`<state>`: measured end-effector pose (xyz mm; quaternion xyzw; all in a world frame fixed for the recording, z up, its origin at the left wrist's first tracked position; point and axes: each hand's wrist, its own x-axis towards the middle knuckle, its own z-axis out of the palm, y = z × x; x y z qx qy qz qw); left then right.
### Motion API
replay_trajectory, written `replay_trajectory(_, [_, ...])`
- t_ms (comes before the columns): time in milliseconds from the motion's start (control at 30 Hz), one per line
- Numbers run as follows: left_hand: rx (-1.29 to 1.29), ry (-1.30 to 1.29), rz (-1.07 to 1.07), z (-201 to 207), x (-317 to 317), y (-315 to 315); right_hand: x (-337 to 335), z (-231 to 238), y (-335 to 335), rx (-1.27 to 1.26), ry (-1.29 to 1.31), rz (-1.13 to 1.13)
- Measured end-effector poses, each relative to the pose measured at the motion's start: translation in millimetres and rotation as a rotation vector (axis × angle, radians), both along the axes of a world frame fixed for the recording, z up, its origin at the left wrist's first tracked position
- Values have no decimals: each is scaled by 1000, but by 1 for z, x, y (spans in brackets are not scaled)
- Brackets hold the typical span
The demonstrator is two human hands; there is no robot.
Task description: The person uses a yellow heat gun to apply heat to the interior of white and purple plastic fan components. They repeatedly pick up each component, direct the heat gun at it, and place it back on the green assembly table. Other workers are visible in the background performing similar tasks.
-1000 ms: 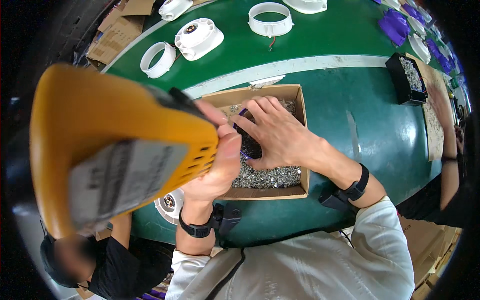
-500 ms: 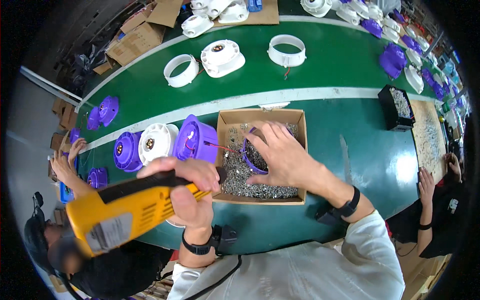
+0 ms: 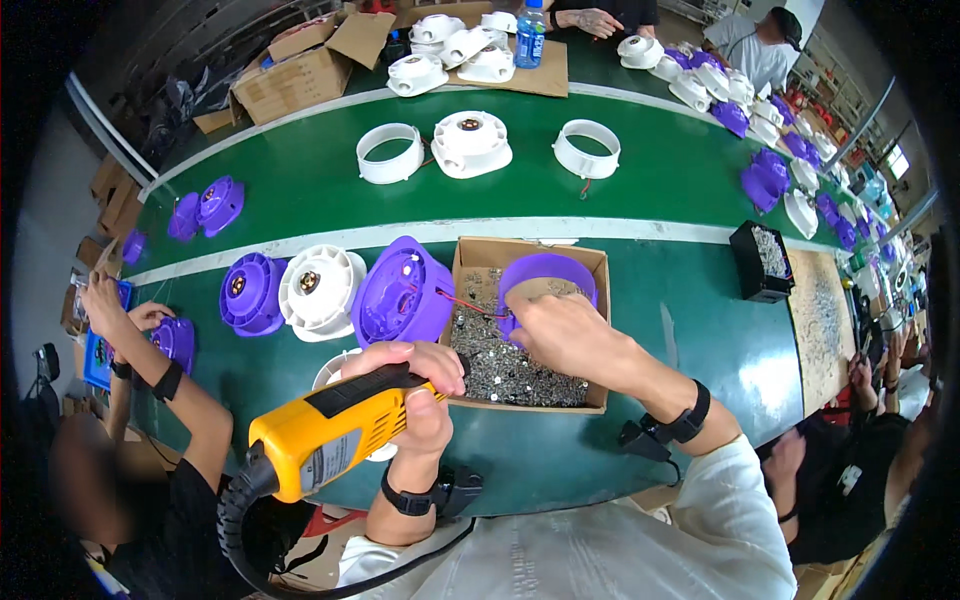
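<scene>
— Where's the box of screws (image 3: 520,370)?
— On the surface (image 3: 700,330), in front of the person. A ring housing (image 3: 545,275) sits in it at the back; a fan housing (image 3: 400,295) leans just left.
— Further left?
— Two more fan parts (image 3: 320,290). A small screw tray (image 3: 762,260) lies well right.

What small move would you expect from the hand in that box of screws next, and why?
Probably the right hand lifts out a screw: its fingers are down in the cardboard box of screws beside the purple ring, while the left hand holds the yellow power screwdriver ready.
</scene>
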<state>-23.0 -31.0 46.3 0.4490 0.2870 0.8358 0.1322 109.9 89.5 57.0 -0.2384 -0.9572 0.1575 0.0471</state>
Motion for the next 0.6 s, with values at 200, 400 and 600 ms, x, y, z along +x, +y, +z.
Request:
replay_trajectory(200, [9, 59, 34, -5, -8, -1, -13, 32, -12, 50, 42, -16])
replay_trajectory(400, [4, -56, -11, -7, -9, -4, -27, 30, -4, 227, 70, -72])
replay_trajectory(600, [12, -45, -28, -10, -10, -6, -34, 31, 6, 254, -25, -2])
